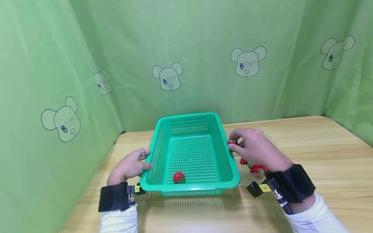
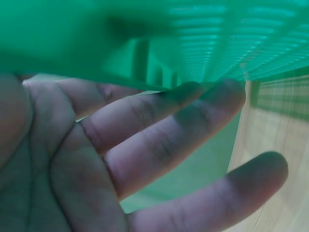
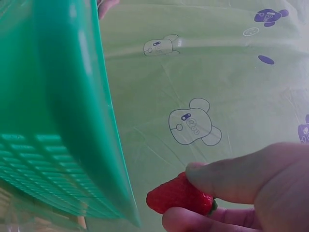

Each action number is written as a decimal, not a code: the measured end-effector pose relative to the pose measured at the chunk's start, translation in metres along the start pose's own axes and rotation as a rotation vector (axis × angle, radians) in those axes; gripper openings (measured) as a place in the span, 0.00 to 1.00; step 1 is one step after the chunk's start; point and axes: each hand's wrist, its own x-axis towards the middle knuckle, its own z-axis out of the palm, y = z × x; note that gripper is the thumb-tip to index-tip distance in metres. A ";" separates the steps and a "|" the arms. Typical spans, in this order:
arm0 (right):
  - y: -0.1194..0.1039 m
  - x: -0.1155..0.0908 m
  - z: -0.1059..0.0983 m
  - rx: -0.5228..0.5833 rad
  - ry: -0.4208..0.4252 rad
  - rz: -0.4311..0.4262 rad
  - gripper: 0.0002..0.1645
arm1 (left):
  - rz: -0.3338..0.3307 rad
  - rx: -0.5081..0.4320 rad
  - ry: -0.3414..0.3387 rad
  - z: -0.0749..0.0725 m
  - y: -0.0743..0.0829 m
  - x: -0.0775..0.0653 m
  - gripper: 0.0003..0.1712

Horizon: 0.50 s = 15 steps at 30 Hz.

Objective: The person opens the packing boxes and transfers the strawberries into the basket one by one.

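A green plastic basket [image 1: 190, 186] with perforated walls stands on the wooden table, and one red strawberry [image 1: 178, 177] lies inside near its front wall. At the left rim my left hand [image 1: 131, 165] grips the basket, thumb over the edge; in the left wrist view its fingers [image 2: 164, 140] reach beneath the rim. My right hand [image 1: 256, 147] pinches another strawberry [image 3: 181, 195] between thumb and fingers, just outside the basket's right rim. Its pointed tip faces the basket in the right wrist view, and its green leaves are toward the palm.
Several more strawberries [image 1: 257, 169] lie on the table [image 1: 329, 161] to the right of the basket, partly hidden under my right hand and wrist. A green curtain [image 1: 204, 42] with mouse-head prints hangs behind the table and along both sides.
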 end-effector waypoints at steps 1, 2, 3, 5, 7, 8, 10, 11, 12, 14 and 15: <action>0.000 0.000 0.001 0.002 -0.001 -0.005 0.13 | 0.002 0.003 -0.003 0.000 0.000 0.000 0.32; -0.001 0.000 0.001 0.003 -0.001 -0.010 0.13 | 0.002 0.006 -0.002 0.000 0.000 0.000 0.32; -0.001 0.001 0.002 0.005 -0.001 -0.012 0.12 | 0.001 0.008 -0.003 0.000 0.000 0.000 0.31; -0.002 0.001 0.003 0.011 -0.003 -0.013 0.12 | -0.006 0.007 0.002 0.000 0.000 0.001 0.31; -0.003 0.001 0.004 0.016 -0.006 -0.015 0.12 | -0.013 0.007 0.004 0.000 0.000 0.002 0.31; -0.004 0.001 0.004 0.019 -0.008 -0.016 0.12 | -0.017 0.006 0.005 0.000 0.000 0.002 0.30; -0.005 0.001 0.005 0.030 -0.015 -0.020 0.11 | -0.025 -0.003 0.010 0.000 0.000 0.003 0.30; -0.006 0.001 0.006 0.039 -0.021 -0.023 0.11 | -0.027 -0.006 0.011 0.000 -0.001 0.002 0.30; -0.006 0.001 0.007 0.047 -0.030 -0.024 0.11 | -0.029 -0.006 0.011 0.000 -0.001 0.002 0.30; -0.007 0.001 0.006 0.061 -0.041 -0.024 0.11 | -0.026 -0.006 0.003 0.000 0.000 0.002 0.30; -0.008 0.000 0.006 0.064 -0.043 -0.024 0.11 | -0.023 -0.006 0.000 0.000 0.000 0.002 0.31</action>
